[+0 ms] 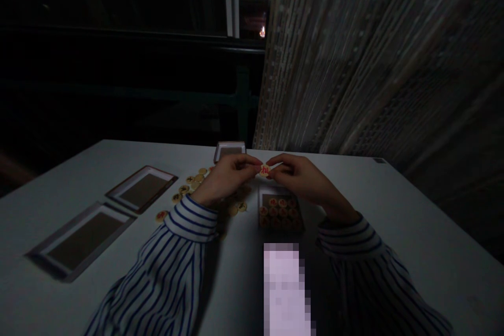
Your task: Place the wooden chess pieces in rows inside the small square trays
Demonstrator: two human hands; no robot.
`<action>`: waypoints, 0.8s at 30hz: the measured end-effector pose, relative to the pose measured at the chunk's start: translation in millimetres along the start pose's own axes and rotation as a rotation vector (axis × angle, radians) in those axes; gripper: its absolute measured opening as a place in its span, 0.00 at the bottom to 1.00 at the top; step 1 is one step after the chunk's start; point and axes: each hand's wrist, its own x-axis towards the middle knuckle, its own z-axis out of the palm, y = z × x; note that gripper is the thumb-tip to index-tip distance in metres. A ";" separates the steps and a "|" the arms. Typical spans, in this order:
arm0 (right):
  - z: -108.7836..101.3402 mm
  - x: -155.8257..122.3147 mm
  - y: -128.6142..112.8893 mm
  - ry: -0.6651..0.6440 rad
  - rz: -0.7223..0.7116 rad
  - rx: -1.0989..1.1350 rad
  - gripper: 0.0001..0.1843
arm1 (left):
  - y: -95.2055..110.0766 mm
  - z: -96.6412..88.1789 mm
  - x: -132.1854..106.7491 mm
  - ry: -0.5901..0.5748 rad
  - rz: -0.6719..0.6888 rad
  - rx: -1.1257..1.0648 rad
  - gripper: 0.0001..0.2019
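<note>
A round, pale Chinese chess piece point(265, 170) with a red character faces me above the table. My left hand point(230, 173) pinches it from the left between thumb and fingers. From the right, my right hand point(295, 174) grips the same piece with its fingertips. Below the hands lies a small box point(260, 197) with rows of chess pieces in it, several showing red characters. More loose chess pieces point(184, 189) are scattered beside and behind my left wrist, some marked in black; my forearm hides part of that pile.
Two shallow trays, a nearer one point(84, 241) and a farther one point(142, 189), lie on the white table point(394, 252) at left. Another tray point(230, 150) is behind my left hand. A strand curtain point(315, 63) hangs beyond the table. A pixelated patch covers the front middle.
</note>
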 end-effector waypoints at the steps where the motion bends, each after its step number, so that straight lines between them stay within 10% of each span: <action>1: 0.1 -0.1 0.0 0.002 0.001 -0.011 0.12 | -0.1 0.4 0.0 -0.003 -0.009 0.007 0.13; 24: 0.0 -1.2 -0.1 -0.084 -0.104 -0.650 0.15 | -12.7 17.3 2.9 0.028 -0.109 0.061 0.14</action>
